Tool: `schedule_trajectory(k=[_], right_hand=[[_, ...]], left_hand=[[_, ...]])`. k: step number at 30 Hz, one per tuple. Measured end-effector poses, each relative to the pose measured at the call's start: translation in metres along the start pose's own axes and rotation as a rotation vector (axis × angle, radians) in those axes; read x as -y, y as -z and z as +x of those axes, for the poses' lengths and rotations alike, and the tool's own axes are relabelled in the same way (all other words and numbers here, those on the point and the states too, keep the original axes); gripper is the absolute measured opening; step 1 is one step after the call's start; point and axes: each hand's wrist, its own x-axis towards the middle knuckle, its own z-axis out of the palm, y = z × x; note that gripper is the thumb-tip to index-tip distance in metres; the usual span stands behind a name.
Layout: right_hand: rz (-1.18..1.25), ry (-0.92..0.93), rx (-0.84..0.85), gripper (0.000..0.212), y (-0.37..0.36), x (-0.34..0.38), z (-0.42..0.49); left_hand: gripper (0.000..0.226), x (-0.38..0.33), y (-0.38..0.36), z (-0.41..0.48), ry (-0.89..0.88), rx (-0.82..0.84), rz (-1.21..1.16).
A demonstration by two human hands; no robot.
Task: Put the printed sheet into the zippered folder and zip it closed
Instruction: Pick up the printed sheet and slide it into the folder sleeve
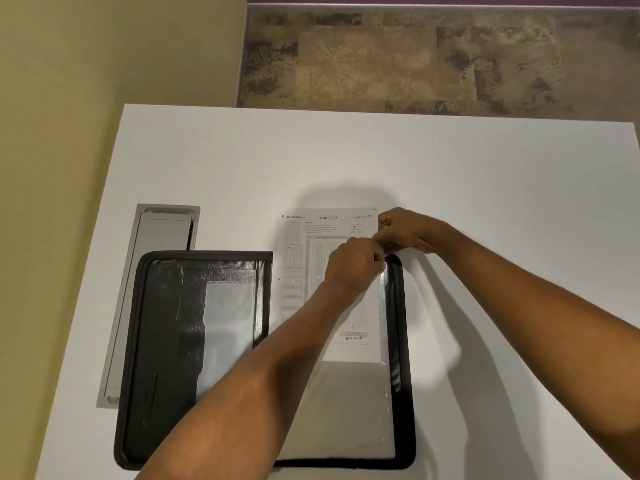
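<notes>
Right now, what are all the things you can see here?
Table: one, white, filling the middle of the view.
Folder: one, black, lying open on the table, near edge.
Sheet: one, white with print, partly in the folder's right half, top sticking out.
Panel: one, grey, set into the table left of the folder.
Floor: brown, mottled, beyond the table.
Wall: yellowish, left.
Left hand: at the folder's top right corner.
Right hand: beside it.

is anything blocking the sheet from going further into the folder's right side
Nothing visible does. The printed sheet is already partway inside the clear sleeve of the open zippered folder, its top sticking out. Both hands, left hand and right hand, pinch at its top right corner.
</notes>
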Motion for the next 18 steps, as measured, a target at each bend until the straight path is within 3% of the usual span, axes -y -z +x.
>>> schedule_trajectory(k=[3,7,11,18], right_hand=[[0.080,0.110,-0.171,0.032,-0.003,0.012,0.008],[-0.077,0.258,-0.295,0.017,-0.005,0.022,0.014],[-0.190,0.257,-0.264,0.016,-0.009,0.020,0.012],[-0.392,0.244,-0.024,0.018,-0.017,-0.004,-0.009]], left_hand=[[0.011,-0.001,-0.001,0.000,0.007,0.012,0.001],[0.009,-0.002,-0.001,0.001,-0.006,-0.005,0.031],[0.008,0.001,-0.005,0.001,-0.009,-0.038,0.035],[0.011,0.005,-0.014,-0.009,-0.034,-0.056,0.013]])
